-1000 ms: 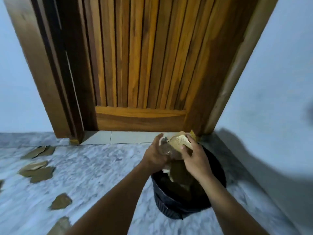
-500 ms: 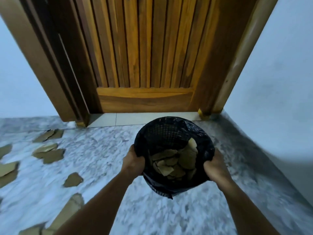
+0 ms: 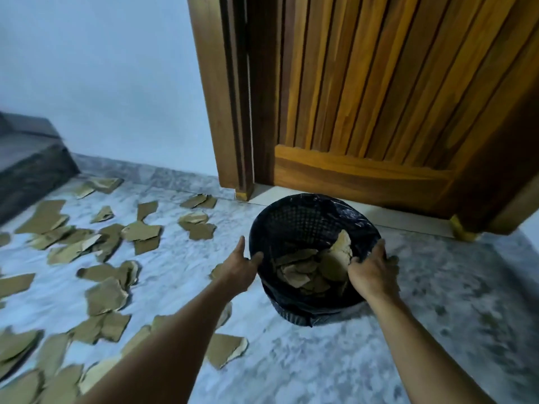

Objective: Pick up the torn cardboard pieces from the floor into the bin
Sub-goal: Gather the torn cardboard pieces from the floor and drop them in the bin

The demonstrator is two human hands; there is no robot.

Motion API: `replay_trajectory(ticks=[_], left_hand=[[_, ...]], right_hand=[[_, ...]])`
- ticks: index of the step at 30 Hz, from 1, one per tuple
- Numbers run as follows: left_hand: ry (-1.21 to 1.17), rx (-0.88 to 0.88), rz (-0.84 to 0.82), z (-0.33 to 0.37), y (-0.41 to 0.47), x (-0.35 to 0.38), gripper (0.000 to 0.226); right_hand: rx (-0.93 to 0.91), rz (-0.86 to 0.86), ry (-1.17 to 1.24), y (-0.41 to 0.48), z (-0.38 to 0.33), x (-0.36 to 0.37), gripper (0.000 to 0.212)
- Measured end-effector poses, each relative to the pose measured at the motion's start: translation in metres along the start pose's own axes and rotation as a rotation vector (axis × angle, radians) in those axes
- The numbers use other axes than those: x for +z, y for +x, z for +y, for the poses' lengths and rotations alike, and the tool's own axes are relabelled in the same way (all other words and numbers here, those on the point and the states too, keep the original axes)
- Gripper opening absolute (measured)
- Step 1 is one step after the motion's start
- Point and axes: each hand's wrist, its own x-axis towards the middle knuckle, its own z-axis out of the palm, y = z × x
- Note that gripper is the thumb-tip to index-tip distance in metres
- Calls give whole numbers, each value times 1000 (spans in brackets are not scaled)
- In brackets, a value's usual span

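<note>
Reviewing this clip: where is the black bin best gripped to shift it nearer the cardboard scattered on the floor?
By the rim, at two opposite sides, from above. The bin is round, open-topped, with no handle showing, so the left hand and right hand each pinch the rim, thumb inside, fingers outside. A one-sided grip would probably tip its cardboard pieces out.

Scraps point(image 3: 106, 295) left of bin point(image 3: 294, 220); door point(image 3: 364, 112) behind
</note>
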Motion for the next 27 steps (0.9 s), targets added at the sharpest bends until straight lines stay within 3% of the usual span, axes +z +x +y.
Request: replay_trajectory(ticks=[7,13,17,21,25,27], left_hand=[[184,37,141,-102,-57,-64,65],[301,-103,258,-255,-128,-102,61],[454,-229,280,-348,-173,-108,83],[564,-356,346,-444,-214,-123,112],[489,-446,656,-516,-205,-163,116],[403,-502,726,-538,-191,-176,116]], right_hand=[[-549,245,-191,-81,-60,57,74],[-835,-129,-346,-175,-43,175,80],[-811,-345,-496,-206,-3,258,93],[-671,-600,-540,-217,34,325,123],[-559,-356,-470,-167,34,359,124],[-430,-254,-423,-132,19,361,121]])
